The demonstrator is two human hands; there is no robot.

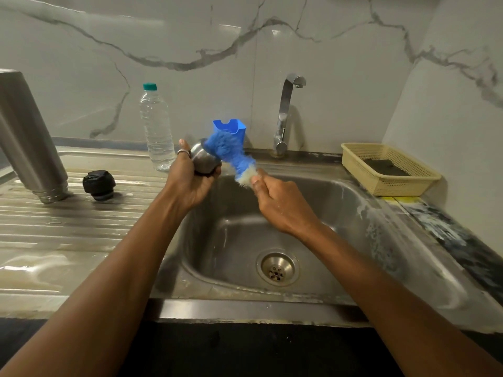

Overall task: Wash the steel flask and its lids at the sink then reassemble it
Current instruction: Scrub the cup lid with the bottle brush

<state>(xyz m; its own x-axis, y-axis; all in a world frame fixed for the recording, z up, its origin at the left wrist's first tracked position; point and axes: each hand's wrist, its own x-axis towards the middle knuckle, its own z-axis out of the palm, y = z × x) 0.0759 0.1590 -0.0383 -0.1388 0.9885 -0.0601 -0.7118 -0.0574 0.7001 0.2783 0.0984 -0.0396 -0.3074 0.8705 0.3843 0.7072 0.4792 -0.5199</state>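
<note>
My left hand (190, 175) grips a small steel cup lid (202, 157) above the sink's left rim. My right hand (275, 202) holds a blue and white bottle brush (231, 151) by its lower end; the blue bristle head is pushed into the lid. The steel flask body (27, 137) stands upside down and tilted on the drainboard (54, 227) at far left. Next to it lies the black inner stopper lid (99, 185).
The steel sink basin (340, 213) with a drain (277, 269) lies below my hands. A chrome tap (285, 112) stands behind it, not running. A clear plastic water bottle (156, 129), a blue holder (231, 127) and a beige basket (389, 167) sit around the rim.
</note>
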